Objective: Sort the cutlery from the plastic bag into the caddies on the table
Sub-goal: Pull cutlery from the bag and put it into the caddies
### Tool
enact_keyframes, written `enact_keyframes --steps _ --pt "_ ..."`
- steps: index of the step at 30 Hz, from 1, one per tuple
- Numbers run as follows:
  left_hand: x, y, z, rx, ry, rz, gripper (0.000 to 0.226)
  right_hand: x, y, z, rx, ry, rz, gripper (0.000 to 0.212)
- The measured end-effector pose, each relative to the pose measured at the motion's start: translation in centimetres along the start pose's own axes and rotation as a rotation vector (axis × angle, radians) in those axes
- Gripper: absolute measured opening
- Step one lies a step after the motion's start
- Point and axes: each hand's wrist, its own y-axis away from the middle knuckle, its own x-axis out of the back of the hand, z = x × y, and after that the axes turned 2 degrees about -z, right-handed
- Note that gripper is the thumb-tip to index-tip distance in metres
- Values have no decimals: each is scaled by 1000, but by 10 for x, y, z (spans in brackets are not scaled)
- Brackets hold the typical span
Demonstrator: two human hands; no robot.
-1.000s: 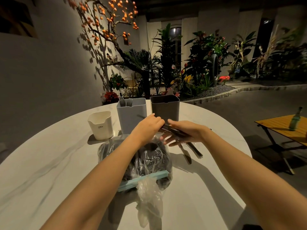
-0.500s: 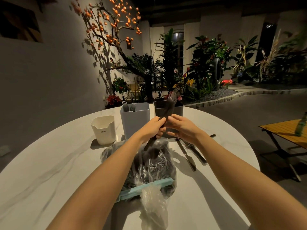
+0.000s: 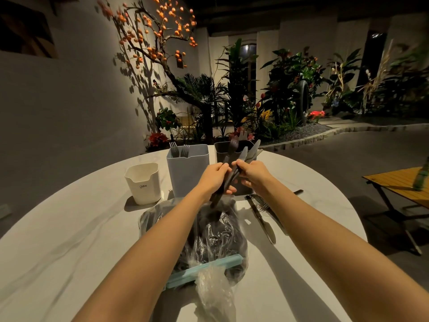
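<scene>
Here the round marble table [image 3: 69, 228] carries everything. The plastic bag [image 3: 216, 233] lies in the middle, closed near the person by a pale blue clip [image 3: 204, 269], with dark cutlery still inside. Behind it stand three caddies: a grey-blue caddy [image 3: 187, 170] already showing two forks [image 3: 179, 150], a dark caddy [image 3: 222, 152] to its right, and a small cream caddy [image 3: 143, 183] to its left. A few loose knives and a fork [image 3: 263, 212] lie on the table right of the bag.

Above the bag's far end, the left hand [image 3: 214, 180] grips a bundle of cutlery [image 3: 234, 168] around its middle, fingers curled round the handles. The right hand [image 3: 251, 171] pinches one or two pieces near the top, apparently teasing a knife out of the bunch.

These pieces look stiff, thin and light, probably smooth enough to slide against one another, so a loose fan could slip. Holding the handles firmly at mid-length while drawing single pieces out by the upper end seems soundest. The bag is soft and crinkly and gives no support.
</scene>
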Motion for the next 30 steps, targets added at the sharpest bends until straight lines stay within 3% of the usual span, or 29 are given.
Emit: enact_keyframes --steps 3,7,14,22,26,30 --pt "4 -3 -2 41 3 27 30 4 -5 -2 13 -88 95 23" --pt "0 -5 -4 44 -192 81 25 5 -6 -3 -12 -240 147 23" --pt "-1 -19 -3 -68 -290 293 31 1 -4 -4 -100 -244 -20 23" --pt "0 -38 2 -43 -304 530 42 9 -31 -22 173 -422 284 40" --pt "-5 -43 8 -109 -231 541 40 8 -44 -32 299 -304 345 36" --pt "-9 -56 3 -175 -241 538 31 5 -64 -30 341 71 335 35"
